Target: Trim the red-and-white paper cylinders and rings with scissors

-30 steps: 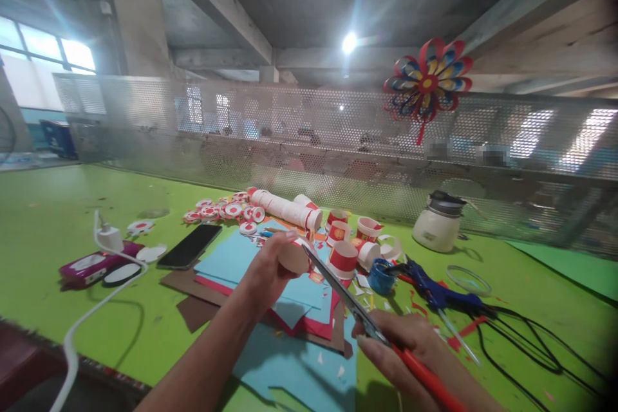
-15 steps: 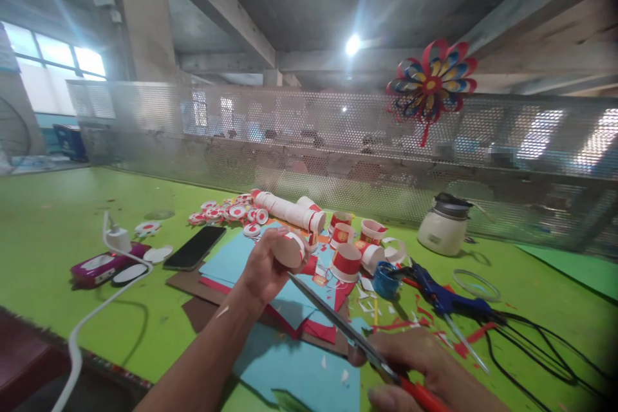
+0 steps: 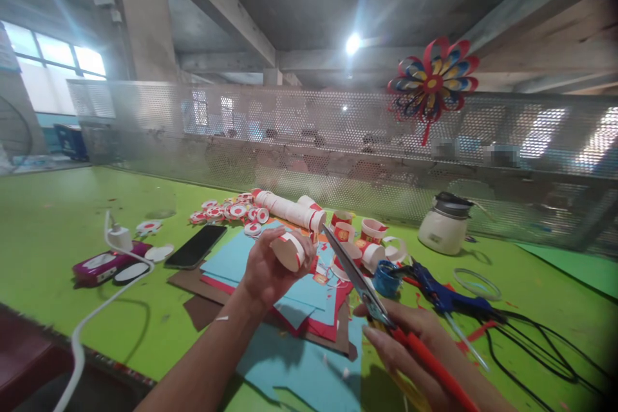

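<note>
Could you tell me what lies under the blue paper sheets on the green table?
Under the blue sheets lie red paper and brown card, edges showing. Anything beneath their middles is covered.

Red-and-white paper cup (image 3: 290, 251) held sideways; red-handled scissors (image 3: 360, 280) raised beside it.

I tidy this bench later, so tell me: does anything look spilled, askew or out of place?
Yes. Paper scraps lie scattered around the coloured sheets, which overlap askew. One stack of cups lies on its side. The left hand holds a cup, the right hand scissors.
</note>
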`<act>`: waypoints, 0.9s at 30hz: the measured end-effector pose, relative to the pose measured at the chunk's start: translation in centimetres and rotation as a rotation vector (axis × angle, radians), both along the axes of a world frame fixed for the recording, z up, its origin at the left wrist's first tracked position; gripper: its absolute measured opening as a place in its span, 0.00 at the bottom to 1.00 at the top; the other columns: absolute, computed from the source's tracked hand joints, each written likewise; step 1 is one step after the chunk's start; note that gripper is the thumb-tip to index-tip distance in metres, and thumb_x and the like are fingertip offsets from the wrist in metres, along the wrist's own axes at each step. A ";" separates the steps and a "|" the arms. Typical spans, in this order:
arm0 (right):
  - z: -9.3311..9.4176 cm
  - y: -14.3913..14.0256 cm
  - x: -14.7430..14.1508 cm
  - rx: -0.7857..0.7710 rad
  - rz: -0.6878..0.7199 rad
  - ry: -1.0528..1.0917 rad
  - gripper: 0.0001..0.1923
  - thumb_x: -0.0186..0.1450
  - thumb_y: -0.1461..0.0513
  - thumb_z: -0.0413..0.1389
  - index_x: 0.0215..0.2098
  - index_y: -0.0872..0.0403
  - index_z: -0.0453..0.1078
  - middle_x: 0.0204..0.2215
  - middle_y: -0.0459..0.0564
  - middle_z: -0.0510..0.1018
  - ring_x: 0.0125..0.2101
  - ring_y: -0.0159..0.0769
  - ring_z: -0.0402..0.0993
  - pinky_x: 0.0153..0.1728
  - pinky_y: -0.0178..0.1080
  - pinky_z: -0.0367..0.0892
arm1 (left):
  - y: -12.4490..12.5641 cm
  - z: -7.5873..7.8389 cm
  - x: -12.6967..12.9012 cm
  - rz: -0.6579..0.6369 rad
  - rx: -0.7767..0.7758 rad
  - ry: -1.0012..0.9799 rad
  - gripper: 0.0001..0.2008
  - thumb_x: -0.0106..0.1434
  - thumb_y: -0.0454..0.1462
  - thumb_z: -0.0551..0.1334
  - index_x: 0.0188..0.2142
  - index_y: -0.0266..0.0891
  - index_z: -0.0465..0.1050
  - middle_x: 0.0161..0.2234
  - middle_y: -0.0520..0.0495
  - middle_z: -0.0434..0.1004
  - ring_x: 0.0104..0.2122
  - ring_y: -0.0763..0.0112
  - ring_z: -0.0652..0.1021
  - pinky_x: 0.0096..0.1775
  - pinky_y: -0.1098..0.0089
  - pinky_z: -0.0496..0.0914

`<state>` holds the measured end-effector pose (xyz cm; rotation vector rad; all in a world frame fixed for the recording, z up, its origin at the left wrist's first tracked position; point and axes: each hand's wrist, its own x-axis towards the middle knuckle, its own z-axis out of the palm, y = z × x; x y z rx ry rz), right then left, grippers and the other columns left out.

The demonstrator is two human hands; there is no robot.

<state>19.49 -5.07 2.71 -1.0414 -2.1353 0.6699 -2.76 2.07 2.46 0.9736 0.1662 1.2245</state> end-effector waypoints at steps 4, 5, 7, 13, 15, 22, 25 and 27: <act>-0.3 0.2 -0.3 -0.049 -0.007 -0.053 0.15 0.64 0.53 0.48 0.34 0.54 0.71 0.24 0.47 0.75 0.25 0.34 0.68 0.25 0.34 0.63 | -0.1 0.3 0.0 -0.009 -0.005 -0.012 0.22 0.58 0.47 0.53 0.20 0.31 0.70 0.17 0.46 0.64 0.19 0.76 0.65 0.19 0.76 0.55; -0.4 0.3 -0.3 -0.047 -0.013 -0.052 0.15 0.64 0.53 0.48 0.34 0.54 0.71 0.23 0.47 0.75 0.25 0.34 0.69 0.26 0.34 0.63 | -0.2 0.3 0.1 -0.011 -0.005 -0.019 0.22 0.58 0.47 0.52 0.20 0.31 0.70 0.16 0.47 0.63 0.17 0.77 0.64 0.18 0.77 0.53; -0.7 0.4 -0.3 -0.032 -0.024 -0.044 0.15 0.64 0.53 0.48 0.34 0.53 0.71 0.22 0.47 0.75 0.24 0.35 0.70 0.26 0.35 0.65 | -0.2 0.4 0.1 -0.019 -0.015 -0.025 0.23 0.59 0.48 0.51 0.19 0.31 0.69 0.14 0.47 0.62 0.15 0.78 0.62 0.16 0.78 0.51; -1.1 0.6 -0.3 0.050 -0.044 -0.096 0.13 0.62 0.54 0.49 0.31 0.52 0.72 0.22 0.47 0.76 0.21 0.34 0.70 0.22 0.33 0.63 | 0.1 0.4 0.0 -0.050 -0.116 0.017 0.26 0.61 0.49 0.49 0.19 0.31 0.70 0.10 0.47 0.61 0.12 0.78 0.61 0.13 0.79 0.49; -1.4 0.5 -0.5 0.072 -0.074 -0.087 0.14 0.61 0.54 0.50 0.28 0.53 0.71 0.22 0.47 0.75 0.21 0.34 0.69 0.21 0.32 0.63 | 0.4 0.2 0.0 -0.064 -0.168 0.040 0.27 0.62 0.48 0.48 0.20 0.31 0.71 0.09 0.46 0.62 0.11 0.78 0.62 0.13 0.80 0.50; -1.8 0.5 -0.6 0.125 -0.161 0.020 0.13 0.61 0.54 0.50 0.33 0.54 0.73 0.19 0.45 0.72 0.19 0.32 0.67 0.20 0.32 0.62 | 0.8 -0.5 0.3 -0.123 -0.216 0.166 0.23 0.61 0.48 0.53 0.23 0.30 0.72 0.09 0.50 0.60 0.12 0.77 0.65 0.11 0.80 0.46; -1.2 0.7 0.1 0.127 -0.240 0.012 0.16 0.61 0.55 0.50 0.41 0.56 0.71 0.21 0.46 0.72 0.21 0.33 0.68 0.23 0.33 0.64 | 0.7 -1.0 0.9 -0.152 -0.180 0.297 0.23 0.61 0.50 0.52 0.26 0.32 0.71 0.10 0.50 0.62 0.10 0.79 0.62 0.10 0.79 0.42; -0.9 1.0 0.5 0.096 -0.261 0.008 0.17 0.62 0.56 0.50 0.45 0.57 0.68 0.23 0.46 0.72 0.23 0.34 0.68 0.24 0.33 0.65 | 0.5 -1.4 1.6 -0.164 -0.158 0.396 0.24 0.61 0.52 0.52 0.27 0.32 0.71 0.11 0.50 0.62 0.09 0.80 0.60 0.10 0.79 0.41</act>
